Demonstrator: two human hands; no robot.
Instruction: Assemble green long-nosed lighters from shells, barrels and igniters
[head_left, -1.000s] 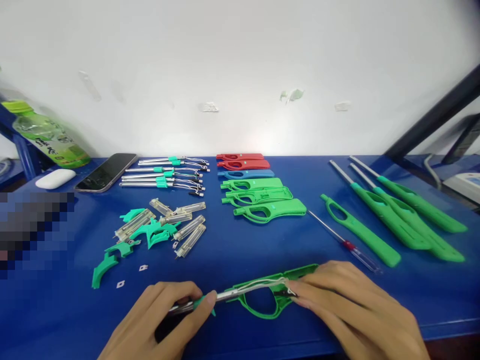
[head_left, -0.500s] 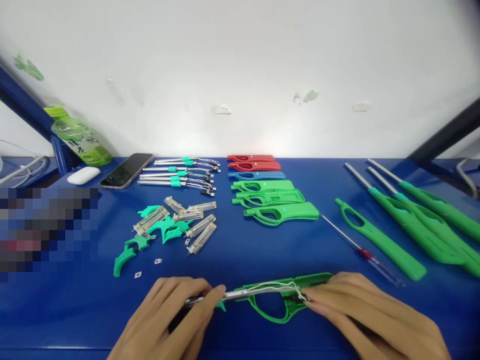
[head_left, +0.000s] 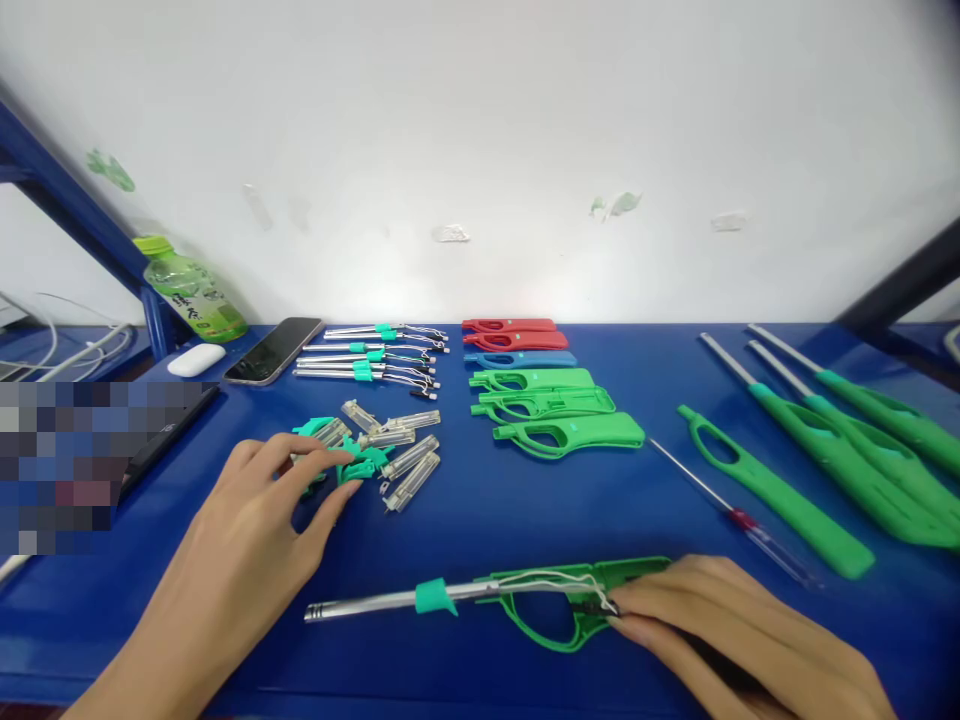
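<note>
My left hand point(head_left: 255, 530) reaches over the pile of teal plastic pieces point(head_left: 360, 462), thumb and fingers apart at its edge, with nothing clearly held. Clear fuel tanks point(head_left: 411, 480) lie around that pile. At the front, a green half shell point(head_left: 544, 640) lies open, with a metal tube point(head_left: 360, 606) carrying a teal collar point(head_left: 435, 597) stretching left from it. White wires point(head_left: 551, 575) run along the tube to a small black part. My right hand point(head_left: 720, 630) pinches this black part point(head_left: 600, 606) at the shell; its other fingers cover the shell's right end.
Metal tubes with wires point(head_left: 367, 370) lie behind the pile, beside a phone point(head_left: 274, 350), a white case point(head_left: 196, 360) and a bottle point(head_left: 196, 295). Red, blue and green shells point(head_left: 574, 432) form a middle column. A screwdriver point(head_left: 742, 520), another green shell point(head_left: 787, 500) and long lighters point(head_left: 847, 460) occupy the right.
My left hand has let go of the metal tube and moved up and left to the teal pieces. My right hand stays at the shell. The view has shifted slightly.
</note>
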